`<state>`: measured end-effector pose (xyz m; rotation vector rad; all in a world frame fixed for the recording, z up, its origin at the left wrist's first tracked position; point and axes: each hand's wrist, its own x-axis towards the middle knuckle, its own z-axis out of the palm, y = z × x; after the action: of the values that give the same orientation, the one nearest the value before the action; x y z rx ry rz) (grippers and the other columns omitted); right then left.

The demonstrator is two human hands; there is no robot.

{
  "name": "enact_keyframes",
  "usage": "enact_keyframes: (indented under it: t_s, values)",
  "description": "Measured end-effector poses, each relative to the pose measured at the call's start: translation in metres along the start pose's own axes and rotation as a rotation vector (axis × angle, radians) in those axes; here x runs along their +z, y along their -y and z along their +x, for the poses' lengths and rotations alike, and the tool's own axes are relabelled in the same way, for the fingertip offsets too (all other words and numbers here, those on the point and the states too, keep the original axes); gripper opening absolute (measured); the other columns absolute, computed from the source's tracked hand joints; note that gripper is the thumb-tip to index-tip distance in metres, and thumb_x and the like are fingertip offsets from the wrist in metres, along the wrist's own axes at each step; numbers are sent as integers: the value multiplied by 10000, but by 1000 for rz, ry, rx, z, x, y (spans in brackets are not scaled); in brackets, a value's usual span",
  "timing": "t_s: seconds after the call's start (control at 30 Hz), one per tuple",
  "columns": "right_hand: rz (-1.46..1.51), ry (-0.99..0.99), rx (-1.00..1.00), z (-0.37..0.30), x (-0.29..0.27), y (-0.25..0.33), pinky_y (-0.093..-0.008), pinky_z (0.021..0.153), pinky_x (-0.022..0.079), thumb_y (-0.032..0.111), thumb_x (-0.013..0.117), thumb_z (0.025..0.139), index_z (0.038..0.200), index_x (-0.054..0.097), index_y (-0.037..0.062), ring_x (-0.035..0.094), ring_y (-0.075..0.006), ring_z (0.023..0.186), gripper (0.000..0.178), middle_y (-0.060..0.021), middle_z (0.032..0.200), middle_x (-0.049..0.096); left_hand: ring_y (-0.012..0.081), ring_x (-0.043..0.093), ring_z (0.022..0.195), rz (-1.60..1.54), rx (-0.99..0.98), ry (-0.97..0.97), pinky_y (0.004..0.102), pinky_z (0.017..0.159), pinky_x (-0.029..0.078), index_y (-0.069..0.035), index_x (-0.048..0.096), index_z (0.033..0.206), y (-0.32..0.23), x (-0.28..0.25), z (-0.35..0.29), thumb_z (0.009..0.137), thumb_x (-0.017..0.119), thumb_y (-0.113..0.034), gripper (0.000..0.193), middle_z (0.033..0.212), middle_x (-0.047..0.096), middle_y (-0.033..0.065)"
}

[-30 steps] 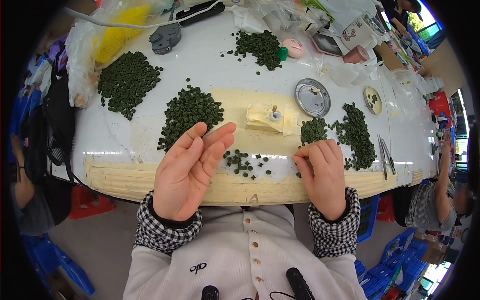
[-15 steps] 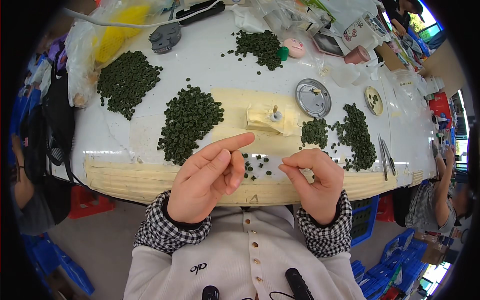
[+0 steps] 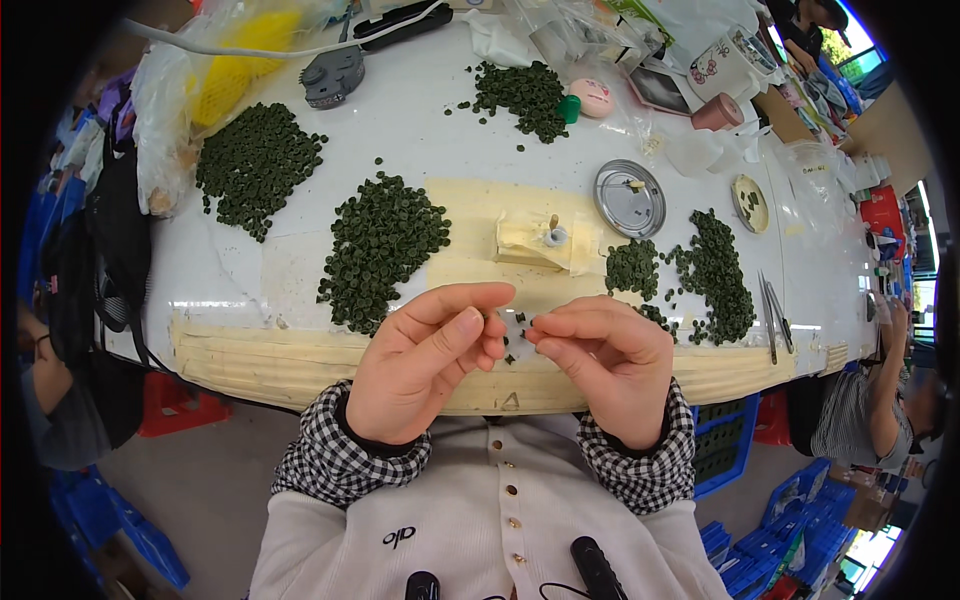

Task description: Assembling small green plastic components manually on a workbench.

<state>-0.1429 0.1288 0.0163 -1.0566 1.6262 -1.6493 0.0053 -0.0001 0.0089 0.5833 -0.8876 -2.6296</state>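
Observation:
My left hand (image 3: 415,365) is curled above the table's front edge, its thumb and fingertips closed on a small dark green round part that barely shows. My right hand (image 3: 612,368) faces it a short way off in a pinch; whatever lies between its fingertips is too small to name. Between and beyond the hands, a few loose dark green pieces (image 3: 520,318) lie on the table. Past them stands a small block wrapped in cream tape (image 3: 527,240), with a short peg and a grey round piece on top. A heap of dark green round parts (image 3: 383,245) is beyond my left hand.
More green parts are heaped at far left (image 3: 258,160), at the back (image 3: 520,98) and at right (image 3: 715,275). A round metal lid (image 3: 630,200), a small yellowish dish (image 3: 749,204) and tweezers (image 3: 768,315) lie to the right. Plastic bags (image 3: 165,120) crowd the back left.
My hands have come closer together. The left index finger, stretched out before, is now bent in toward the thumb, and the right pinch has moved left toward it.

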Motion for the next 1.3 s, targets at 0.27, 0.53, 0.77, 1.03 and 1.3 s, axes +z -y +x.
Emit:
enact_keyframes:
  t_s: [0.27,0.53,0.77,1.03,1.3]
  values:
    - [330,-6,198,-3,3,2,-286,826,571,-60,618,891,1060,637,-88,695,-185,887,173,-156,975,698,167,673,926,-68,23,72,262,818,556,11,582,1123,4,-13,-1,969,548,-47,168,1056,679,140]
    - [430,40,250,-4,0,-3,-296,826,575,-35,611,908,1046,613,-82,694,-193,909,146,-164,993,696,203,688,939,30,105,74,286,831,574,36,614,1098,10,-14,-2,945,576,-17,166,1047,687,168]
    - [391,-26,106,-3,7,-6,-283,825,558,-58,638,867,1042,609,-61,675,-163,928,177,-140,976,691,210,685,947,108,116,44,298,850,571,53,614,1118,10,-4,-1,935,585,3,192,1058,684,177]
    - [157,-55,53,-5,6,-5,-256,782,549,-69,667,839,984,653,-54,671,-135,866,146,-107,945,672,210,684,946,111,156,71,302,867,563,48,618,1077,13,-8,-2,916,606,23,164,1047,685,172]
    - [56,-30,-33,-3,9,-8,-251,724,536,-54,680,833,970,681,-42,655,-146,819,138,-108,930,672,201,679,967,178,195,70,298,881,556,50,616,1078,15,-8,-1,898,612,55,181,1036,688,161]
